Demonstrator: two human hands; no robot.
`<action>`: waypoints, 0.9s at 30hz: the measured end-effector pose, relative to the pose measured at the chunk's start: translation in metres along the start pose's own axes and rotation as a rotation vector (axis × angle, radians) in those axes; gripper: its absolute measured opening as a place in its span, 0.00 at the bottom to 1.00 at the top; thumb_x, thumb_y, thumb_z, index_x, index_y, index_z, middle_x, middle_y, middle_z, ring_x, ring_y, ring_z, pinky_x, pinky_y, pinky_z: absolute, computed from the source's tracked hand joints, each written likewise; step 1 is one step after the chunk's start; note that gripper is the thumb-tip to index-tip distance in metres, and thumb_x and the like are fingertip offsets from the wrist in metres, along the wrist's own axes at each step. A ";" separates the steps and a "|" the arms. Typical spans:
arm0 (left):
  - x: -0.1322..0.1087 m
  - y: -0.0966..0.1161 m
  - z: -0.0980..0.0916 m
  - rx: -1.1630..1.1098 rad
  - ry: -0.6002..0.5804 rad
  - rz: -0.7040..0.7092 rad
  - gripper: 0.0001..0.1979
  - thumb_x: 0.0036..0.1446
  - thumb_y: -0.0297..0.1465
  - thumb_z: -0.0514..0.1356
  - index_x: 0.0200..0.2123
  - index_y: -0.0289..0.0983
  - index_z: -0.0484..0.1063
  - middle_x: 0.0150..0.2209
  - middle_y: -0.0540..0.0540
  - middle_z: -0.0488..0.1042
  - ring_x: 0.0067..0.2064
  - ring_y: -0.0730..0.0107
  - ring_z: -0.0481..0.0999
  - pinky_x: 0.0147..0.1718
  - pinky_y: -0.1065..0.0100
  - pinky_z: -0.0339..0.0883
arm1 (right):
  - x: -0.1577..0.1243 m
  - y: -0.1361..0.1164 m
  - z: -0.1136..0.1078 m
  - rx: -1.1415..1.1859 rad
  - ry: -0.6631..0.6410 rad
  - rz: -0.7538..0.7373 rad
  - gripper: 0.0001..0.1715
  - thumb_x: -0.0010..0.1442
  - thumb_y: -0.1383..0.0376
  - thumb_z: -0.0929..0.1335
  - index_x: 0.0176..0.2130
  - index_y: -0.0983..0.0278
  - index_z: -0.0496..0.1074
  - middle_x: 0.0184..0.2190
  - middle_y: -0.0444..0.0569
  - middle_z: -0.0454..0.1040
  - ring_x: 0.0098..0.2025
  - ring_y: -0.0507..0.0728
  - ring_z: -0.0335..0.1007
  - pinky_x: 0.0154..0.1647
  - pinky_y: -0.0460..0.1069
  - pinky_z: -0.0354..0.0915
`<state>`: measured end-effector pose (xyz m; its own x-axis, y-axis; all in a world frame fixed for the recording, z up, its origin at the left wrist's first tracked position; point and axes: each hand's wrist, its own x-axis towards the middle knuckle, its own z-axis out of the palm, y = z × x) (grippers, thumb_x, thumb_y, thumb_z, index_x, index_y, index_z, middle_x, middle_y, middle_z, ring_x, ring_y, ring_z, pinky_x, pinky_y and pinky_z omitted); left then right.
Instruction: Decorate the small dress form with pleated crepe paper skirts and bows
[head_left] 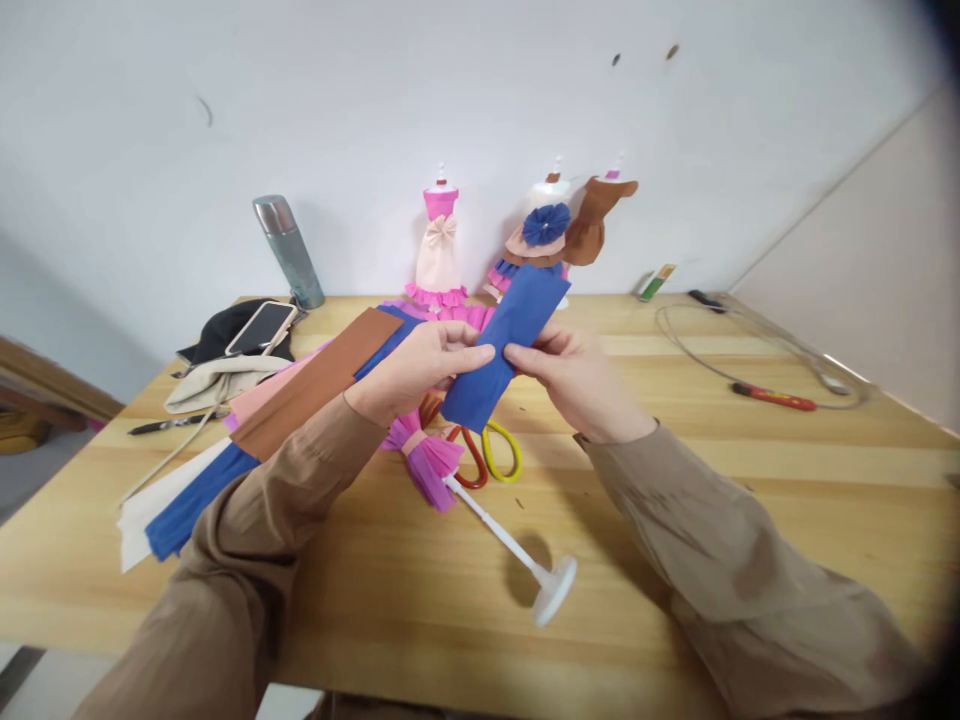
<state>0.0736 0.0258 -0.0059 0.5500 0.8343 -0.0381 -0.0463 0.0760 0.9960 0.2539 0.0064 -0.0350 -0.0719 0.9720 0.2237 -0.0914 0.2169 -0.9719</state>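
A blue strip (510, 340), cloth or crepe paper, is held up slantwise between my two hands over the table. My left hand (427, 365) pinches its left edge with thumb and fingers. On the opposite edge, my right hand (574, 375) grips it the same way, the thumb on the near face. Below lies a white doll stand (499, 535) on its side, its upper end dressed in a purple piece (431, 465). Scissors with red and yellow handles (502, 452) rest behind it. A brown strip (315, 385) lies over other coloured strips beside my left forearm.
Dressed mini mannequins, one in pink (440, 250) and one with a blue flower (546, 226), stand by the wall. A flask (289, 250), phone (262, 328) and pen (169, 424) are at the left. A red-handled tool (774, 397) and cable (690, 352) lie right.
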 end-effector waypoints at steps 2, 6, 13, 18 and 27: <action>-0.005 0.001 0.003 0.024 -0.046 -0.017 0.12 0.48 0.32 0.69 0.33 0.31 0.73 0.29 0.46 0.77 0.29 0.71 0.77 0.30 0.69 0.71 | -0.001 -0.004 0.000 -0.028 0.029 -0.035 0.14 0.47 0.57 0.75 0.34 0.62 0.77 0.30 0.45 0.78 0.32 0.55 0.72 0.39 0.53 0.69; -0.013 0.003 0.007 0.138 -0.084 0.008 0.09 0.51 0.32 0.66 0.33 0.31 0.75 0.27 0.46 0.77 0.27 0.71 0.76 0.29 0.69 0.70 | -0.004 -0.007 0.002 -0.065 0.033 -0.043 0.16 0.49 0.52 0.74 0.31 0.62 0.74 0.27 0.44 0.75 0.31 0.55 0.71 0.38 0.53 0.69; -0.014 0.005 0.005 0.400 -0.047 0.075 0.13 0.58 0.35 0.58 0.27 0.32 0.72 0.23 0.48 0.74 0.24 0.72 0.73 0.23 0.73 0.66 | -0.005 -0.005 0.004 -0.068 0.049 -0.022 0.17 0.49 0.53 0.74 0.26 0.63 0.73 0.22 0.43 0.73 0.24 0.52 0.66 0.27 0.49 0.65; -0.011 0.000 -0.001 0.375 0.026 0.069 0.16 0.60 0.40 0.57 0.27 0.33 0.71 0.21 0.49 0.72 0.22 0.75 0.70 0.20 0.74 0.63 | -0.005 -0.008 0.003 -0.115 0.104 -0.027 0.16 0.47 0.55 0.75 0.26 0.63 0.71 0.21 0.43 0.71 0.22 0.51 0.63 0.23 0.48 0.62; -0.007 -0.015 -0.002 0.169 -0.048 0.005 0.22 0.56 0.47 0.61 0.40 0.32 0.74 0.31 0.44 0.77 0.27 0.71 0.75 0.24 0.73 0.68 | -0.005 -0.006 0.002 -0.249 0.036 -0.016 0.18 0.48 0.53 0.73 0.25 0.63 0.69 0.19 0.42 0.67 0.21 0.50 0.59 0.22 0.47 0.59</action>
<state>0.0684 0.0198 -0.0209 0.5894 0.8072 -0.0333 0.0893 -0.0242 0.9957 0.2531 0.0002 -0.0301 -0.0366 0.9700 0.2404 0.1553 0.2431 -0.9575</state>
